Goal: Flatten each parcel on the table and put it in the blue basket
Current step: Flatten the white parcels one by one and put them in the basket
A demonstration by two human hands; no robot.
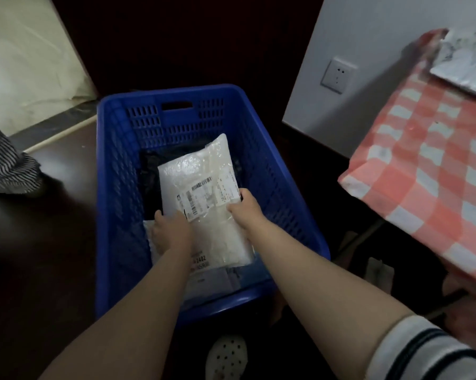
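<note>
Here left hand [171, 231] and right hand [245, 205] grip the white parcel [198, 171], lying lengthwise inside the blue basket [171, 91].

The blue basket [286, 187] was open above, its tall slatted walls closing all four sides. Both forearms crossed its near rim. Inside, the white parcel [204, 171] and a black parcel [150, 182] covered most of the bottom. Bare dark floor [53, 256] lay on its left; on the right the bench [423, 160] stood near, a narrow gap between.
</note>
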